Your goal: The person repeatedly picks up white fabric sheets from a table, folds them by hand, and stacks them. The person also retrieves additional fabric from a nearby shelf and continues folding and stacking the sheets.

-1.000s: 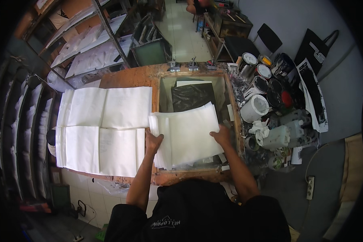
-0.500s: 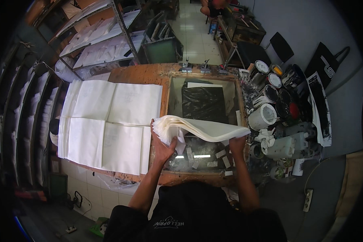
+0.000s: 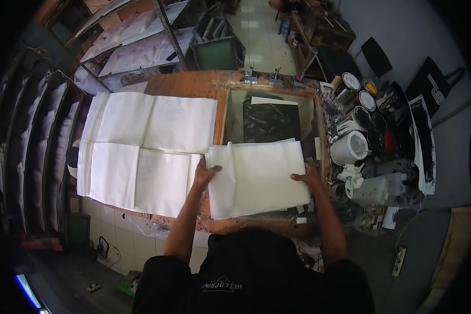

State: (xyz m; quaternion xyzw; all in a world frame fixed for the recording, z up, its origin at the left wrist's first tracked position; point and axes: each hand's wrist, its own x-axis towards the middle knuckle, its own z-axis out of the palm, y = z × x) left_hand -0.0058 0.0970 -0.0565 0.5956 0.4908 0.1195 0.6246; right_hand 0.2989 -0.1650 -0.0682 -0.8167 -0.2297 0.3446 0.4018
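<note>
A stack of white paper-like sheets (image 3: 261, 178) lies nearly flat over the near half of the glass-topped frame in the wooden table. My left hand (image 3: 206, 174) grips its left edge, thumb on top. At the right edge, my right hand (image 3: 306, 178) holds it the same way, with the fingers underneath out of sight. To the left, several piles of similar white sheets (image 3: 146, 125) cover the table side by side. Beyond the held stack, a black plastic sheet (image 3: 271, 121) and a white strip (image 3: 275, 101) rest on the glass.
Paint cans and a white bucket (image 3: 349, 147) crowd the table's right side, beside translucent jugs (image 3: 379, 189). Metal clamps (image 3: 251, 77) sit along the far edge of the wooden table (image 3: 183, 82). Racks (image 3: 36, 157) with white sheets stand at left, and shelving (image 3: 136, 44) at far left.
The held stack was raised, bent and wavy with its edge toward me; now it is lowered and spread flat over the near glass. Both hands still grip its sides. The view has shifted slightly.
</note>
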